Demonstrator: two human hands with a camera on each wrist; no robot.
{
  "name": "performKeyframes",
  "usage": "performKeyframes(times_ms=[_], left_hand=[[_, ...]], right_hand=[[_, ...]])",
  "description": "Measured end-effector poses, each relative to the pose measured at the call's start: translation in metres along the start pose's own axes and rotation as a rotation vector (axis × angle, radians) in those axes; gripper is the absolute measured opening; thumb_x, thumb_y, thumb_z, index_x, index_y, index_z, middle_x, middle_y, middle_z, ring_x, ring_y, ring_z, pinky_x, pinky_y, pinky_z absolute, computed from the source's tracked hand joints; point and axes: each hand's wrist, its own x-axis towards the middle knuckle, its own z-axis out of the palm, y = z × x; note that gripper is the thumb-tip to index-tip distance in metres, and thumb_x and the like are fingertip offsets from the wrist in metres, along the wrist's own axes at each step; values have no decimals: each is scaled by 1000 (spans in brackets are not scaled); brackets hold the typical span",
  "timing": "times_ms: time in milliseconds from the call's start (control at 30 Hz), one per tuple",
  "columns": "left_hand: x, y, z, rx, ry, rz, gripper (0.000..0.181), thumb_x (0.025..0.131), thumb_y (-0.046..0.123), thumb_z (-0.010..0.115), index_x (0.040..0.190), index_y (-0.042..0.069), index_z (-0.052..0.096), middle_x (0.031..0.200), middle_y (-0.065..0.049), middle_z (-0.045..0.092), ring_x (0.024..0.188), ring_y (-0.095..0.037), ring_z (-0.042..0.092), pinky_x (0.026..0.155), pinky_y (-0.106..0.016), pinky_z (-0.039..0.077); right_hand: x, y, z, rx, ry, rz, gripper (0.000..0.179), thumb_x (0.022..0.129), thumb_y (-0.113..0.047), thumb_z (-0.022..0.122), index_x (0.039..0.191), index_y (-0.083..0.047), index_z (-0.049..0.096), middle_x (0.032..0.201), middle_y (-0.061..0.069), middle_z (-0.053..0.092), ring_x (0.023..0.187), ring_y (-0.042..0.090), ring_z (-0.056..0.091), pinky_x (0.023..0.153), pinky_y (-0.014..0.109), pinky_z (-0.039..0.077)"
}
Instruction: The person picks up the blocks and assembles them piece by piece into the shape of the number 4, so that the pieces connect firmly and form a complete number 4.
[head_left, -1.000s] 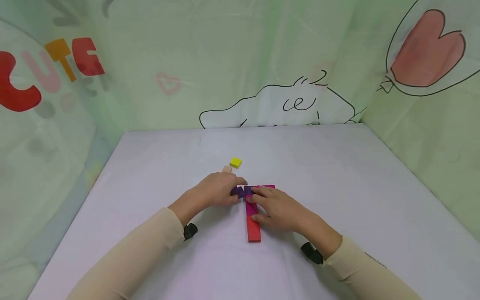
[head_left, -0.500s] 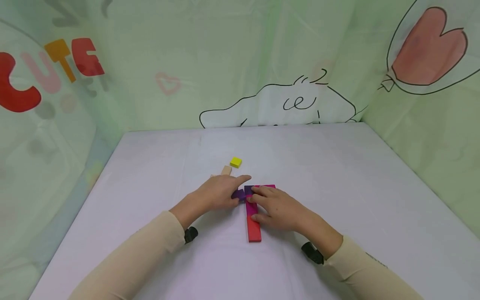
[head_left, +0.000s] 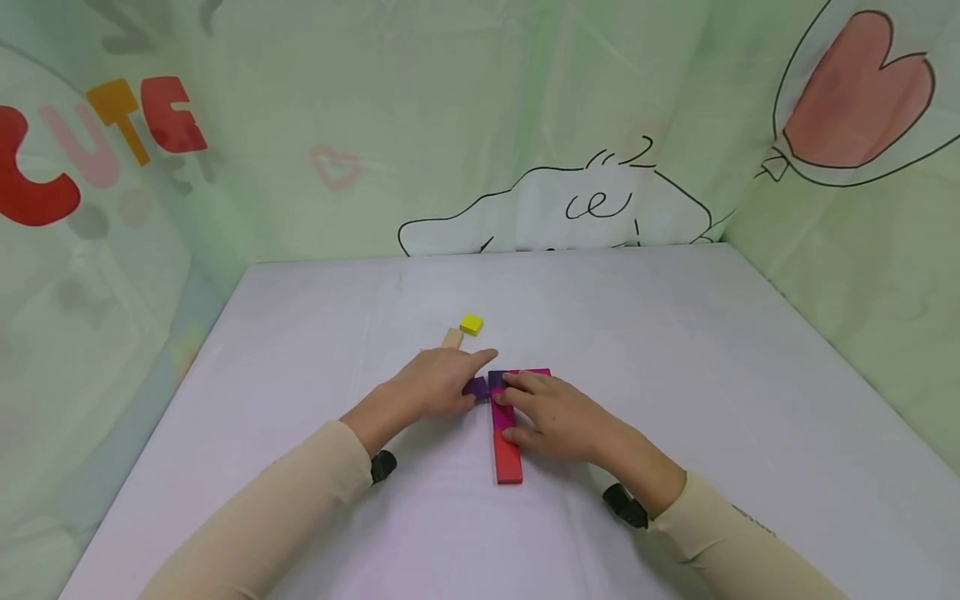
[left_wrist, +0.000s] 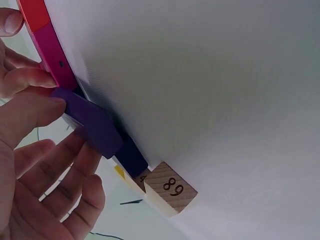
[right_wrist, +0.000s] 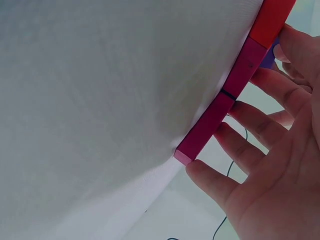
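My left hand (head_left: pixel 435 385) pinches a purple block (left_wrist: pixel 92 120), its thumb on the near face and fingers behind. In the head view that block sits against the left side of the corner of a block row. The row has a red block (head_left: pixel 508 462) at the near end, a magenta block (head_left: pixel 505 419) beyond it and a dark purple block (head_left: pixel 497 381) at the corner. Another magenta block (right_wrist: pixel 206 127) runs rightward from there. My right hand (head_left: pixel 566 419) rests its spread fingertips on the row. Behind the purple block lies a dark blue block (left_wrist: pixel 131 157).
Past my left hand, a plain wooden block (head_left: pixel 452 338) and a yellow block (head_left: pixel 472 324) lie on the white tabletop (head_left: pixel 637 325). The left wrist view shows a number-stamped wooden block (left_wrist: pixel 172 189). Printed cloth walls (head_left: pixel 285 100) rise around the table.
The left index finger has straightened out to the right, and the tilted purple block has settled lower beside the row. More of the wooden blocks shows. My right hand stays put.
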Motion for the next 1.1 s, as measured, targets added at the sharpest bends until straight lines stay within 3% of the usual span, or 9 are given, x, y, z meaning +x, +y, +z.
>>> performKeyframes(times_ms=[300,600,867,1100], left_hand=[[6,1,2,40,-23,-12,68,96,23,73,158,20,43,127,-4,72,100,-15,64,87,-34,58],[10,-1,1,82,-36,-10,70,96,22,73,158,19,42,123,-4,73,96,-15,64,84,-30,57],[14,0,-1,137,-34,20,66,96,18,71,156,17,44,122,-6,74,107,-18,69,88,-34,59],[18,1,-4,175,-44,18,65,97,19,71,156,17,44,121,-5,73,105,-18,69,87,-34,59]], right_hand=[[0,2,3,1,19,-29,49,98,-38,69,139,-12,63,157,13,49,146,35,45,118,55,40],[0,3,3,-10,29,-42,49,98,-37,70,139,-12,63,157,14,50,145,35,46,117,54,40],[0,2,4,11,17,-35,50,98,-37,70,141,-13,62,158,13,48,147,33,43,119,54,38],[0,2,2,1,13,-20,51,98,-38,69,142,-13,62,158,13,48,148,34,43,119,54,38]])
